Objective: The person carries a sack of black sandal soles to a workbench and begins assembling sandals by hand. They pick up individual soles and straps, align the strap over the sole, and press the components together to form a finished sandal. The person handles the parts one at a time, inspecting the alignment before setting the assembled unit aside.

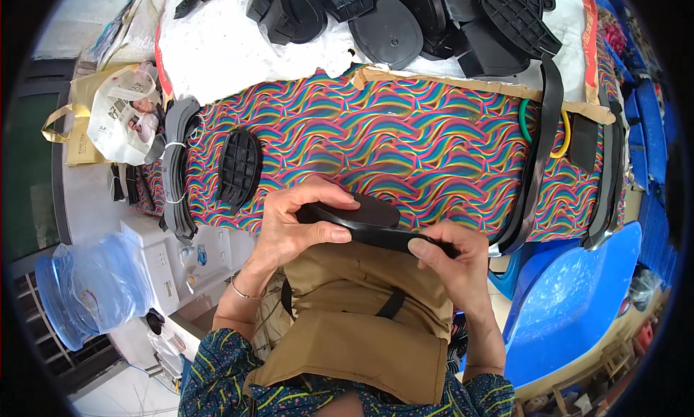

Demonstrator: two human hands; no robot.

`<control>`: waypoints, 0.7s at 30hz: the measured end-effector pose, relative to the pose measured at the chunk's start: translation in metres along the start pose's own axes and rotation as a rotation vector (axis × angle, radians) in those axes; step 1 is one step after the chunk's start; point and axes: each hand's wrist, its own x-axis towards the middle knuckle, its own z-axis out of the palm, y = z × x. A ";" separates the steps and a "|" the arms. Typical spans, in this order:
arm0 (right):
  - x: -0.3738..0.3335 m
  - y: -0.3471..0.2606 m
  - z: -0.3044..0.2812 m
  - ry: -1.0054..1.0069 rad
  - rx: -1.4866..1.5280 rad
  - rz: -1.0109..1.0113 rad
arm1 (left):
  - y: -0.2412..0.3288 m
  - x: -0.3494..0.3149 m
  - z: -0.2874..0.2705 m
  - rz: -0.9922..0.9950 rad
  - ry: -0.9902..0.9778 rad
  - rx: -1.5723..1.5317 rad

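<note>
A smooth black shoe heel piece is held above my lap, near the front edge of the cloth-covered table. My left hand closes round its left end, the thumb pressing the near side and the fingers over the top. Along the near edge of the piece runs a black rubber strip. Its right end is pinched between the thumb and fingers of my right hand. Whether the strip is attached to the heel piece I cannot tell. Beyond my left hand a black heel piece with a grid of hollows lies on the patterned cloth.
Several black heel pieces lie on a white sheet at the far side. Bundled dark strips lie left; long black strips hang over the right side by a yellow ring. A blue tub stands right, a water bottle left.
</note>
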 end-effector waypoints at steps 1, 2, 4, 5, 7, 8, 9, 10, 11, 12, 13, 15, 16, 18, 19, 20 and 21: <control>0.005 0.005 0.001 -0.001 0.053 0.037 | -0.001 0.001 -0.002 -0.001 -0.002 -0.011; 0.008 0.009 0.002 -0.002 0.105 0.074 | -0.002 0.002 -0.003 -0.001 -0.004 -0.023; 0.014 0.014 0.003 -0.017 0.197 0.097 | -0.002 0.003 -0.002 -0.006 0.001 -0.012; 0.016 0.016 0.004 -0.020 0.219 0.111 | -0.002 0.003 -0.001 -0.009 0.005 -0.005; 0.021 0.017 0.005 -0.029 0.237 0.140 | -0.001 0.004 0.000 -0.018 0.026 -0.001; 0.022 0.016 0.005 -0.034 0.234 0.156 | -0.002 0.004 0.001 -0.021 0.036 0.001; 0.024 0.016 0.004 -0.039 0.230 0.172 | -0.003 0.004 0.002 -0.013 0.038 0.002; 0.025 0.016 0.004 -0.047 0.219 0.181 | -0.003 0.004 0.002 -0.003 0.038 0.005; 0.026 0.015 0.004 -0.054 0.208 0.191 | -0.003 0.005 0.002 0.008 0.039 0.008; 0.027 0.015 0.004 -0.061 0.198 0.201 | -0.004 0.005 0.002 0.017 0.033 0.008; 0.028 0.015 0.004 -0.064 0.194 0.194 | -0.004 0.007 0.001 0.027 0.029 0.012; 0.031 0.015 0.004 -0.069 0.186 0.182 | -0.002 0.008 0.002 -0.016 0.017 0.013; 0.033 0.014 0.003 -0.076 0.208 0.195 | 0.002 0.008 0.002 -0.064 0.014 0.012; 0.036 0.014 0.002 -0.089 0.252 0.221 | 0.011 0.009 0.006 -0.125 0.004 0.023; 0.037 0.014 0.002 -0.083 0.274 0.200 | 0.017 0.011 0.009 -0.134 -0.004 0.037; 0.037 0.014 0.001 -0.099 0.260 0.198 | 0.022 0.012 0.010 -0.143 -0.012 0.051; 0.038 0.014 -0.001 -0.116 0.245 0.196 | 0.027 0.009 0.009 -0.190 -0.073 0.044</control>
